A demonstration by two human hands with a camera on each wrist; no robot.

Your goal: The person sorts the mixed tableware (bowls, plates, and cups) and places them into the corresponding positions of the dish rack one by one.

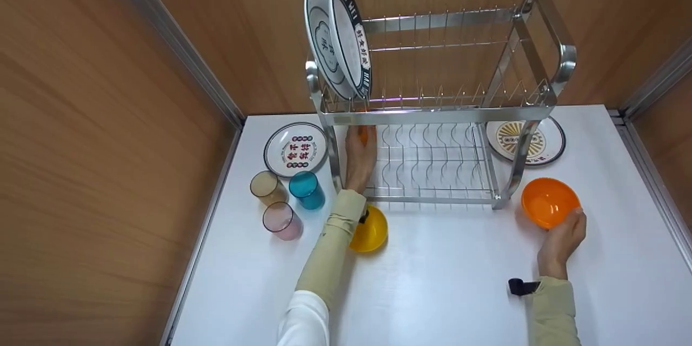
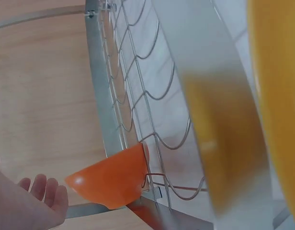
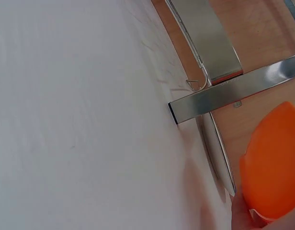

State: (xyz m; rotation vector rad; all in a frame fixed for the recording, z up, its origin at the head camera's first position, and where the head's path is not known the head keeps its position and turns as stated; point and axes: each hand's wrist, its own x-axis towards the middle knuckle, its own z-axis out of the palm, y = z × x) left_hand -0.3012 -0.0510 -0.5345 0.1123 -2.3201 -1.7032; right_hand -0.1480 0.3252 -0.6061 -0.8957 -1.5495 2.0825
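Observation:
My left hand [image 1: 360, 157] reaches into the lower tier of the metal dish rack [image 1: 421, 114], under the upper shelf. In the left wrist view, an orange bowl [image 2: 111, 177] leans on its side in the wire slots, and the fingers [image 2: 44, 189] are loosely bent just beside it, with a small gap showing. The upper shelf partly hides this bowl from the head camera. At the right, my right hand [image 1: 563, 240] grips another orange bowl [image 1: 549, 200] by its near rim, opening upward. The right wrist view shows that bowl [image 3: 274, 163] tilted near the rack's leg.
Two large plates [image 1: 348, 38] stand upright at the upper shelf's left end. Flat plates [image 1: 296, 148] lie on both sides of the rack. Three tinted glasses [image 1: 306, 190] cluster at left. Below my left forearm sits a yellow bowl [image 1: 373, 232]. Wooden walls [image 1: 259, 27] enclose the white table.

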